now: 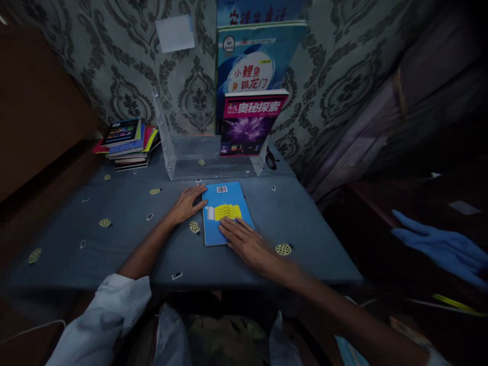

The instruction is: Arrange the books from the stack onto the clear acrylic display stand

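Observation:
A blue book (224,195) with a barcode and a yellow patch lies flat near the front of the cloth-covered table. My left hand (186,204) rests at its upper left edge, fingers spread and grasping nothing. Across the lower right part of the cover lies my right hand (247,244), flat with extended fingers. Behind the book stands a clear acrylic rack (206,168), where a dark magenta-topped book (249,124) leans upright at the right side. Larger blue books (263,51) stand behind that one.
A stack of mixed books (131,145) sits at the table's back left. Dark glasses (271,159) lie beside the rack's right end. A patterned wall (194,86) rises behind the table (125,239). At the far right is a blue glove-like item (438,244).

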`<action>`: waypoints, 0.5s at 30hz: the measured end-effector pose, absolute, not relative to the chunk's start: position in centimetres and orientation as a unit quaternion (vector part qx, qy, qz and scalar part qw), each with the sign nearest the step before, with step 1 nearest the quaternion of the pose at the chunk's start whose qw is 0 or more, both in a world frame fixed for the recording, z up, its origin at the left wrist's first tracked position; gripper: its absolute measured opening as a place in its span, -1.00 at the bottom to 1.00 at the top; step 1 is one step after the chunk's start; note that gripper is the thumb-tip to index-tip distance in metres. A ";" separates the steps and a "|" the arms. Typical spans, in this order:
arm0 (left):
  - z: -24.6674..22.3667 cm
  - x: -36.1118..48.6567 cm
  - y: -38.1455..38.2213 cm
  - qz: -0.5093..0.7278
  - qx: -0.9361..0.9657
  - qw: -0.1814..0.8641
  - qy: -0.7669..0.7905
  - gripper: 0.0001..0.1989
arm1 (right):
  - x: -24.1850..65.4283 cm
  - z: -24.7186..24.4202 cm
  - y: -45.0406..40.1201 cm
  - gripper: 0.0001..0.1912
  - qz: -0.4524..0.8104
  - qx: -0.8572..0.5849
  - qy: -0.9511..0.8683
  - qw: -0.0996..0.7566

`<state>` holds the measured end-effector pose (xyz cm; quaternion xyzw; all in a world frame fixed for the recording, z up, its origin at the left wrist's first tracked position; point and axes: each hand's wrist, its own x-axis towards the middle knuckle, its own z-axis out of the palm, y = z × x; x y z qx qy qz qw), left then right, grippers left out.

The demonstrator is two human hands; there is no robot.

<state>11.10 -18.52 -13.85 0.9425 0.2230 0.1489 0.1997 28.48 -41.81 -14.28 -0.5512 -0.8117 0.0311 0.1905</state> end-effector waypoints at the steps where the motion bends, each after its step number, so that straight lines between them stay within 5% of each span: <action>1: -13.8 11.1 -18.6 0.146 0.943 0.198 0.225 -0.41 | 29.0 -14.3 -42.1 -0.42 0.030 -0.556 -0.808 0.193; 15: -13.4 11.2 -18.9 0.135 0.946 0.185 0.229 -0.41 | 30.6 -14.8 -42.4 -0.36 0.017 -0.580 -0.787 0.211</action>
